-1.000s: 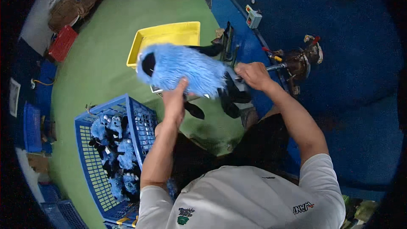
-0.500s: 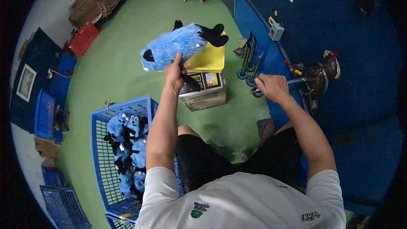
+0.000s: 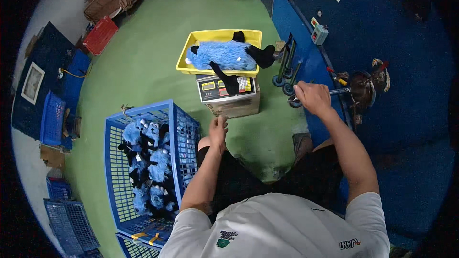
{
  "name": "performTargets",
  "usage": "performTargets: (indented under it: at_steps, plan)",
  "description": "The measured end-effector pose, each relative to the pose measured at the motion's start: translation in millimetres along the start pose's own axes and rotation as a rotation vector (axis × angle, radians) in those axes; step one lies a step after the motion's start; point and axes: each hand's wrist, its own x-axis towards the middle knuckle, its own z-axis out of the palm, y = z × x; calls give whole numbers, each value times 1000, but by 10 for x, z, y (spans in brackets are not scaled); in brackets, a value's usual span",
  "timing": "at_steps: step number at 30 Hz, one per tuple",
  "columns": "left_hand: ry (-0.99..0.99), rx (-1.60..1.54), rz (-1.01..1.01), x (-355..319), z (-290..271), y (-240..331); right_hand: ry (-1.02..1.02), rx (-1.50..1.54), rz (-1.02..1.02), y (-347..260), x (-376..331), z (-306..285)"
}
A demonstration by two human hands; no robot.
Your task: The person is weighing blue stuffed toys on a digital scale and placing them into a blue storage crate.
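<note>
One toy (image 3: 224, 55) in one tray (image 3: 250, 73), limbs (image 3: 227, 82) past its edge; floor (image 3: 143, 62) stretches leftward. Left hand (image 3: 218, 133) near one scale (image 3: 239, 108), fingers curled together; right hand's (image 3: 313, 97) fingers clamped on one tube (image 3: 340, 91).

A white T-shirt (image 3: 282, 224) with short sleeves (image 3: 364, 206) is worn together with black shorts (image 3: 308, 174). It has a dark and green print (image 3: 224, 242) at left, and small dark lettering (image 3: 349, 244) at right.

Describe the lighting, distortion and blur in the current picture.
Head view: fisheye bending curves straight edges near the rim, corners go black; head view: the blue wall at right looks dim; head view: the plush toy in the yellow tray shows distinguishable fur.
</note>
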Motion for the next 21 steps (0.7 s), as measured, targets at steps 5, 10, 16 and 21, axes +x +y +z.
performTargets:
  at_steps: [5,10,16,21]
  plan:
    - [96,87,87,275,-381,235,21,-20,-6,25,-23,39]
    - [198,240,253,629,-442,726,78,1,-15,-1,-3,35]
    - [122,450,384,1077,-67,1396,147,29,-25,34,-42,125]
    - [29,818,236,1112,294,1559,69,-17,1,76,-52,152]
